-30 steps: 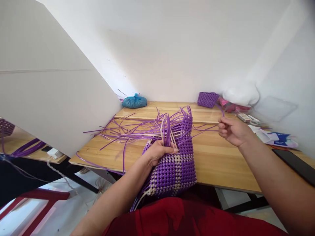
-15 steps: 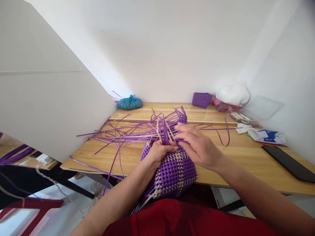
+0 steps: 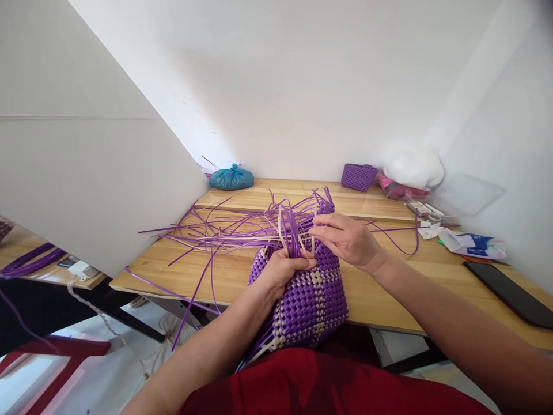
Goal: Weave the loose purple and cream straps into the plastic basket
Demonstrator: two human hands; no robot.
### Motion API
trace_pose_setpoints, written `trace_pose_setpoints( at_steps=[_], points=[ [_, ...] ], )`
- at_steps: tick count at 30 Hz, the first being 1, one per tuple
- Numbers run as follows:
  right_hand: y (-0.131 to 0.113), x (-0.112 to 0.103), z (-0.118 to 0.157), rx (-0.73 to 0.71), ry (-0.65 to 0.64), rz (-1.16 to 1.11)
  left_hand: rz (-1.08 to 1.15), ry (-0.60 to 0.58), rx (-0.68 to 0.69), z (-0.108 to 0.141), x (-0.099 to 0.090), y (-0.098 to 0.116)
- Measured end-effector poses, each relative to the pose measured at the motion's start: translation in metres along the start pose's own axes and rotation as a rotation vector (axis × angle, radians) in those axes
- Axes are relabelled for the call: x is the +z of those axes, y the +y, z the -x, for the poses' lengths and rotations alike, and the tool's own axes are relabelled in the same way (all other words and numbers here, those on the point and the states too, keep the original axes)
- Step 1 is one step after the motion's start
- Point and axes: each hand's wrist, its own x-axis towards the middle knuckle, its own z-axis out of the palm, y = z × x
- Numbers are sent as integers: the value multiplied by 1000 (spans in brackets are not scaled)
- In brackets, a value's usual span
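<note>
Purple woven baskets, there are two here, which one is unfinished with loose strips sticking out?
The purple and cream basket at the table's near edge, under both hands: long strips fan from its top. The small all-purple basket by the far wall has none.

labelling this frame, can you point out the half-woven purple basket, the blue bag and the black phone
half-woven purple basket (image 3: 309, 302), head view, on its woven front wall
blue bag (image 3: 231, 178), head view, on the middle of the bag
black phone (image 3: 512, 291), head view, on its dark screen

Red garment over lap/torso, both forearms bare, no sleeves/rings/watch on left hand (image 3: 285, 270) or right hand (image 3: 348, 239).
</note>
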Motion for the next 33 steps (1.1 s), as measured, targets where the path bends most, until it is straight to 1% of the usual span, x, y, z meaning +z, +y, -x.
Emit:
trace_pose_setpoints(
  at_steps=[2,4,6,8,11,13,15,17,19,21,23,26,28,29,30,31,33],
  points=[
    [-9,-10,-4,-18,51,12,6,-10,1,1,0,0],
    [-21,-18,-6,-47,40,-13,24,-24,-2,1,-1,0],
    [-33,-22,-5,-59,-65,6,61,-37,-11,3,-1,0],
    [-42,-21,-2,-4,-221,107,96,-42,-23,4,0,0],
    [-51,-18,5,182,-427,238,90,-23,-30,5,1,1],
    [-56,-19,6,295,-535,219,58,-17,-23,4,0,0],
    [-60,-24,3,389,-624,69,31,-31,-5,4,-1,-1],
    [-63,-29,-2,517,-717,-226,16,-46,11,4,-1,-1],
    [-64,-30,-8,685,-775,-512,-4,-49,33,6,0,1],
    [-62,-27,-12,843,-809,-669,-22,-58,50,8,1,3],
    [-61,-22,-14,920,-820,-735,-21,-74,47,10,2,6],
    [-64,-17,-13,899,-812,-794,-26,-78,37,11,4,8],
    [-67,-19,-12,845,-825,-784,-43,-64,54,10,4,7],
    [-67,-20,-12,799,-831,-741,-48,-46,67,10,5,6],
    [-66,-22,-12,731,-816,-652,-46,-25,73,9,5,6],
    [-64,-25,-12,645,-769,-514,-38,-7,72,9,5,5],
    [-57,-29,-12,444,-599,-163,-23,15,62,9,5,4]
  ],
)
